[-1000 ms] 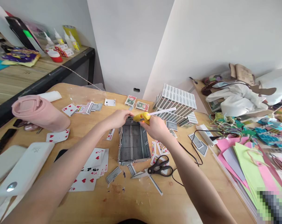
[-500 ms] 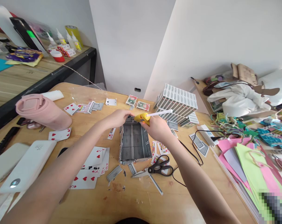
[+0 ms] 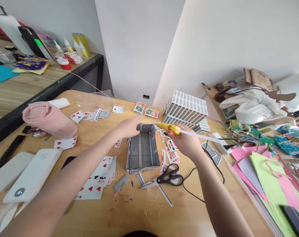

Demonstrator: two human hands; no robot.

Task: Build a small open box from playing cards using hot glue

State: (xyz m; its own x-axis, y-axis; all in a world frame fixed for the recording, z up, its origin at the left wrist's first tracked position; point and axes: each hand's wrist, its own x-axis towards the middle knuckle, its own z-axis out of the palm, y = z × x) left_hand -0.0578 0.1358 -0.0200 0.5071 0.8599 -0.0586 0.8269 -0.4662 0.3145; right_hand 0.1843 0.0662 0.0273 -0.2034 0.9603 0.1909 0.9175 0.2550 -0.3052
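Note:
An open box made of playing cards (image 3: pixel 142 149), grey card backs showing inside, sits on the table in front of me. My left hand (image 3: pixel 129 127) is closed on its far left corner; the fingertips are partly hidden. In my right hand (image 3: pixel 186 141) is a yellow glue gun (image 3: pixel 169 128), held just right of the box's far right corner. A long white glue stick sticks out of its rear, pointing right. Black-handled scissors (image 3: pixel 171 176) lie at the near right, beside loose cards and trimmed strips. Face-up cards (image 3: pixel 92 190) lie under my left forearm.
Stacked card packs (image 3: pixel 186 107) stand at the back right, near a white power strip (image 3: pixel 220 140). A black cord (image 3: pixel 221 171) loops by my right forearm. A pink tumbler (image 3: pixel 50 120) and white power bank (image 3: pixel 32 176) occupy the left; coloured paper (image 3: pixel 270 177) lies right.
My right hand has drawn the glue gun rightward, off the box's far edge, and its stick now points right. My left hand stays at the far left corner.

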